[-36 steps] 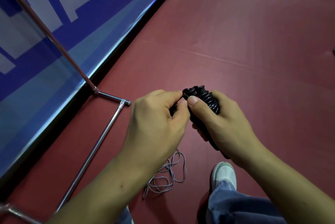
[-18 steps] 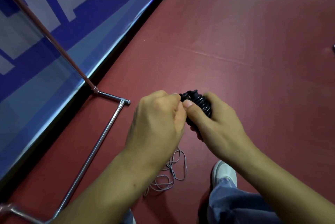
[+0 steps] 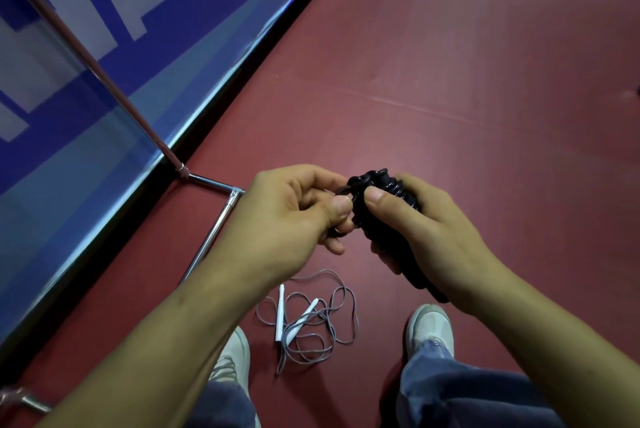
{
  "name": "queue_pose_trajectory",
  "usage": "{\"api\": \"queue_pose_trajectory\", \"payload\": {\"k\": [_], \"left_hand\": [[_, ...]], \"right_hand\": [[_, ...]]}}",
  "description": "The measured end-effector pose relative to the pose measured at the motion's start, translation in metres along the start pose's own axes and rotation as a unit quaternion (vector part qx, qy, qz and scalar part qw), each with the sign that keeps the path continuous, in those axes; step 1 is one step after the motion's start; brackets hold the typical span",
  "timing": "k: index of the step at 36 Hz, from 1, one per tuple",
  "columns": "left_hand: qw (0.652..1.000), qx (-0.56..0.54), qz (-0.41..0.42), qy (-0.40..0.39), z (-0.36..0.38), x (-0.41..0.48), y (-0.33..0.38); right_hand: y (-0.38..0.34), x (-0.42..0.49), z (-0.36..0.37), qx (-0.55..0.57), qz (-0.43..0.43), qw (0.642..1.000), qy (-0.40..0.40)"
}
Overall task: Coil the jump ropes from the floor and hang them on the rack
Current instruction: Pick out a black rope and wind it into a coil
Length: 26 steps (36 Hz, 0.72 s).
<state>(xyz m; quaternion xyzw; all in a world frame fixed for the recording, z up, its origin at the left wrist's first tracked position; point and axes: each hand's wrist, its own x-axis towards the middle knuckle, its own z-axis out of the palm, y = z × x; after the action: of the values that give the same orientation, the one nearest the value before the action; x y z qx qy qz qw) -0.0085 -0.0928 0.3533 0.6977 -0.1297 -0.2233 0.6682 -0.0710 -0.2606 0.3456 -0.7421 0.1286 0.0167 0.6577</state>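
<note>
Red floor (image 3: 450, 81) meets a blue wall panel (image 3: 104, 47) at 10 o'clock. Right grip (image 3: 433, 237) is closed round the coiled black jump rope (image 3: 388, 192) at centre. Left grip (image 3: 287, 220) pinches its loose loop. Grey jump rope (image 3: 311, 323) lies tangled on the floor at 6 o'clock. Rack (image 3: 214, 230) base sits at 9 o'clock.

This looks like a sports hall: smooth dark-red court floor (image 3: 450, 81), a blue-and-white printed banner (image 3: 104, 12) along its edge, a chrome tube rack (image 3: 215, 230), and a grey jump rope (image 3: 280, 311) lying loose.
</note>
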Motion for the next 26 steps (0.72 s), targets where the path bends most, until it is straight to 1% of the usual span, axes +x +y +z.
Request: {"api": "queue_pose_trajectory", "payload": {"k": [5,11,16,19,22,26], "left_hand": [[0.999,0.013,0.025,-0.023,0.000,-0.002,0.004],[0.996,0.081,0.026,0.008,0.003,-0.001,0.006],[0.993,0.111,0.027,0.025,0.005,-0.002,0.009],[0.998,0.060,0.005,0.022,0.005,-0.002,0.010],[0.999,-0.022,-0.023,-0.001,0.004,-0.003,0.014],[0.995,-0.089,-0.043,-0.027,0.002,-0.004,0.017]], "right_hand": [[-0.002,0.000,-0.003,0.027,0.016,0.999,-0.036],[-0.003,-0.001,-0.004,0.031,0.036,0.997,-0.059],[-0.001,-0.003,0.001,0.012,0.025,0.999,-0.041],[0.000,-0.003,0.004,0.025,0.027,0.999,-0.039],[-0.003,-0.003,0.005,0.051,0.033,0.996,-0.057],[-0.006,-0.003,0.002,0.065,0.031,0.994,-0.083]]}}
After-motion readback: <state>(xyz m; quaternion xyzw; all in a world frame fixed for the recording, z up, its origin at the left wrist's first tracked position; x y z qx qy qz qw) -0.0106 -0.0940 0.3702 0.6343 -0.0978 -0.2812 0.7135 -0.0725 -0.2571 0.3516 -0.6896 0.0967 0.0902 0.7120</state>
